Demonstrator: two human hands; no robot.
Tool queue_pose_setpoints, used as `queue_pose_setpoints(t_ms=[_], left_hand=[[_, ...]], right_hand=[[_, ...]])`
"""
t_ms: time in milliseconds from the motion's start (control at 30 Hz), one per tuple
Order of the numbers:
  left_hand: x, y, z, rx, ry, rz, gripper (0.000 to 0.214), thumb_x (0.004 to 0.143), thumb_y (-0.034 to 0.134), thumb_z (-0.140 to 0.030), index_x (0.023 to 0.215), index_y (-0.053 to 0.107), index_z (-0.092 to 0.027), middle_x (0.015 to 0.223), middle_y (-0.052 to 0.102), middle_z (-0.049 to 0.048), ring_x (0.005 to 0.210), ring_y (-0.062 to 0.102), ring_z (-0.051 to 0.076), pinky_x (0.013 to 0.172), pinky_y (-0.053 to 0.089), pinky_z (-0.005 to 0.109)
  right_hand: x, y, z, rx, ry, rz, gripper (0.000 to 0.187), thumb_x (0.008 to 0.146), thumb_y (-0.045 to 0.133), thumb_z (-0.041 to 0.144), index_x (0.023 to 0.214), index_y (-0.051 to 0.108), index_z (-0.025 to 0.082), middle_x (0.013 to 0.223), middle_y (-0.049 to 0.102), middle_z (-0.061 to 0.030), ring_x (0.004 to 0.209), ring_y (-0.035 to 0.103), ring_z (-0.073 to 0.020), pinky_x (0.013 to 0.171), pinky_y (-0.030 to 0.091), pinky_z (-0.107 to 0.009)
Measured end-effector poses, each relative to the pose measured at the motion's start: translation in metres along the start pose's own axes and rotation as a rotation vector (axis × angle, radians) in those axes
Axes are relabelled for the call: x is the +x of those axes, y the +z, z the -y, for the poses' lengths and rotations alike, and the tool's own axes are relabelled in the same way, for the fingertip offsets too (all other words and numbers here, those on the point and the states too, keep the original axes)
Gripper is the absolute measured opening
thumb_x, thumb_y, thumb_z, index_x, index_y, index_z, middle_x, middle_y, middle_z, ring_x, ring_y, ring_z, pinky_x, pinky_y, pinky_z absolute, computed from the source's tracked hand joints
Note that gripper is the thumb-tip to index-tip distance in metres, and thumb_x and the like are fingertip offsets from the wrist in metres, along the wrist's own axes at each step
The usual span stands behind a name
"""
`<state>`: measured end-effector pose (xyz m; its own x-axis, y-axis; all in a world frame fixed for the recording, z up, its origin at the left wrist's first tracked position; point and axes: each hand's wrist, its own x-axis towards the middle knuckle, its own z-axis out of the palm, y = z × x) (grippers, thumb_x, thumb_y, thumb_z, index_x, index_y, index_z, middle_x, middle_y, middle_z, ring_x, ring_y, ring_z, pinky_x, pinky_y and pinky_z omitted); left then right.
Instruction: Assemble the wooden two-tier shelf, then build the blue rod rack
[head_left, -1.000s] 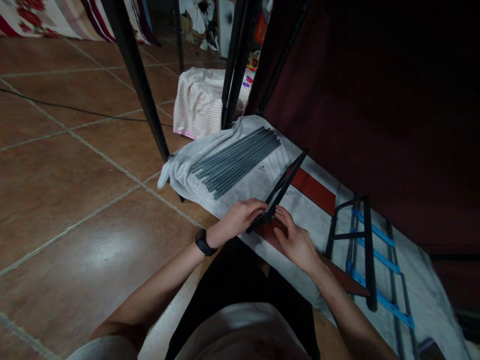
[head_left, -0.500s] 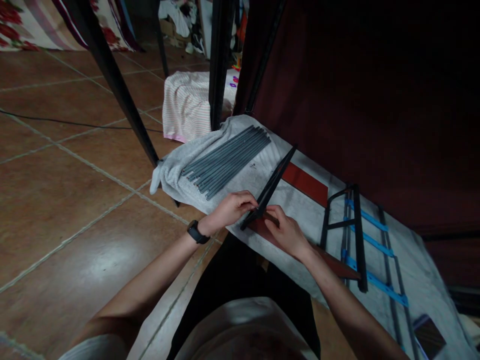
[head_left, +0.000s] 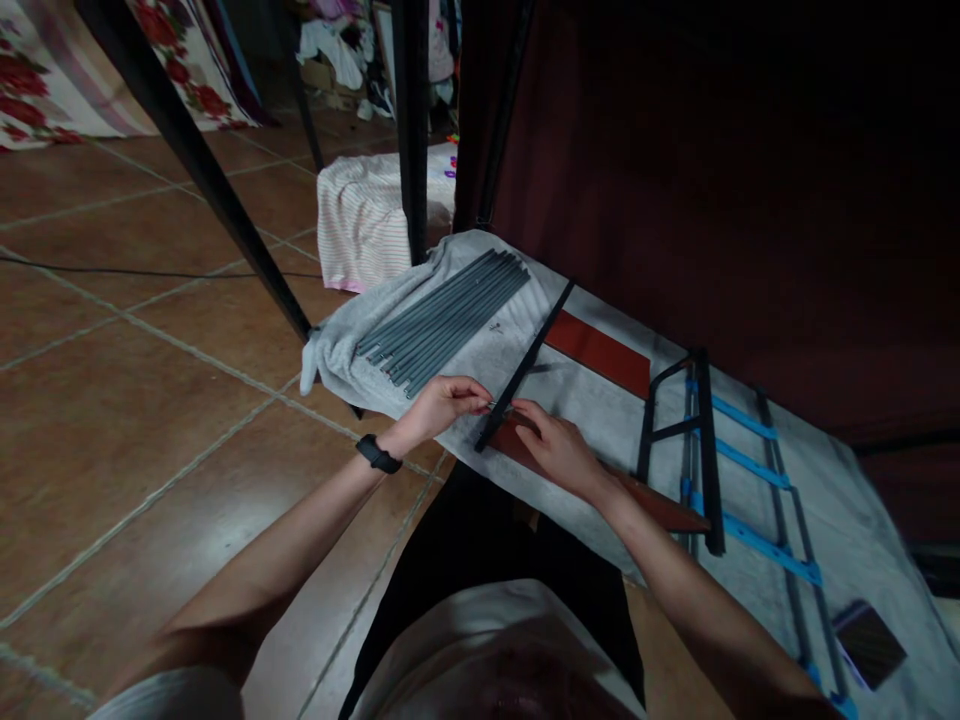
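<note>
My left hand (head_left: 452,402) is closed in a pinch on a small metal piece, too small to make out fully, at the left side of a slim black metal bar (head_left: 526,366). Across the bar, my right hand (head_left: 556,448) has thumb and fingertips drawn together close to the same spot; what they grip is hidden. Under the right hand runs a reddish-brown board (head_left: 660,502), its near-left end meeting the bar. At the board's other end stands a black metal frame (head_left: 673,430). A second red board (head_left: 596,352) lies farther back on the grey cloth (head_left: 592,405).
Several grey metal rods (head_left: 446,318) lie side by side on the cloth, with small metal bits (head_left: 495,328) near them. Right are blue slatted pieces (head_left: 757,480) and a phone (head_left: 870,645). A black post (head_left: 202,170) slants at left; a dark curtain (head_left: 675,200) hangs behind.
The black bar now appears as one narrow edge, swung slightly left. Both hands have shifted a little left and up in view. My right fingertips have moved nearer the bar.
</note>
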<state>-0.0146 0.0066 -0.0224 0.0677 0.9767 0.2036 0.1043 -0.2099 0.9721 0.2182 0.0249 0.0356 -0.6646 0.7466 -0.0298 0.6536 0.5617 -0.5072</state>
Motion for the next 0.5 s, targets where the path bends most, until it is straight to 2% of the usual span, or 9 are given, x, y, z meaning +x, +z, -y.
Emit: queue_pose_setpoints(t_ms=[233, 500], left_hand=[[0.008, -0.005, -0.007, 0.123, 0.032, 0.075, 0.025, 0.088, 0.068, -0.039, 0.088, 0.073, -0.014, 0.078, 0.074, 0.0038, 0.072, 0.068, 0.015, 0.07, 0.055, 0.024], [0.004, -0.002, -0.019, 0.35, 0.087, 0.107, 0.02, 0.093, 0.058, -0.03, 0.098, 0.073, -0.017, 0.086, 0.075, 0.0016, 0.08, 0.069, 0.015, 0.074, 0.051, 0.023]], right_hand=[[0.001, -0.002, 0.001, -0.051, 0.02, 0.014, 0.044, 0.098, 0.046, 0.027, 0.141, 0.05, 0.029, 0.131, 0.069, -0.0027, 0.117, 0.067, -0.0233, 0.102, 0.051, -0.04], [0.001, -0.001, 0.0, -0.05, 0.029, 0.003, 0.041, 0.098, 0.047, 0.026, 0.139, 0.05, 0.029, 0.124, 0.072, -0.0018, 0.11, 0.07, -0.0223, 0.095, 0.053, -0.035]])
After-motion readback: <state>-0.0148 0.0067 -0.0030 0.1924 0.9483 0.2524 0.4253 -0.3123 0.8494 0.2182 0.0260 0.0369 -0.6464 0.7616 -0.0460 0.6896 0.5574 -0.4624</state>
